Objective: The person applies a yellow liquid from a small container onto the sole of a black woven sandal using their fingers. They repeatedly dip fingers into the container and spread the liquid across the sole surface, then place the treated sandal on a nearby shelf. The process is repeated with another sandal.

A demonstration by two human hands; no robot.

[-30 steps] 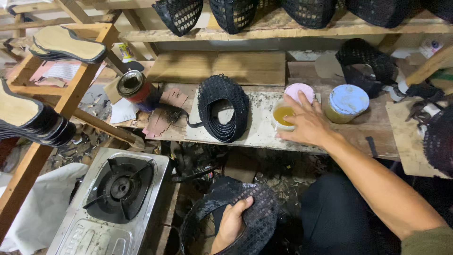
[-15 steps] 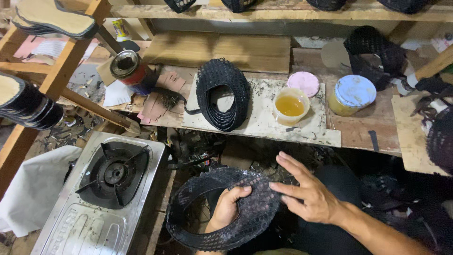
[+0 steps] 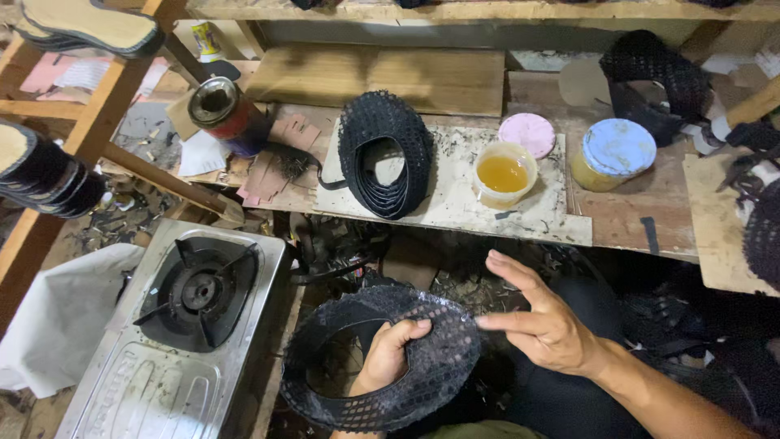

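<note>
Left hand clamped on black mesh shoe upper, low before the bench | right hand open, fingertips at its edge | looks light, floppy — best gripped by the rim band.

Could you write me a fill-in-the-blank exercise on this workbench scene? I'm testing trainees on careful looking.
1. The left hand grips a black mesh shoe upper while the right hand touches it with a ____.
2. The open plastic cup on the bench holds a ____ liquid.
3. The pink lid lies ____ the cup, not on it.
4. Left of the hands stands a gas stove with ____ burner.

Missing words: fingertip; yellow; beside; one
</note>
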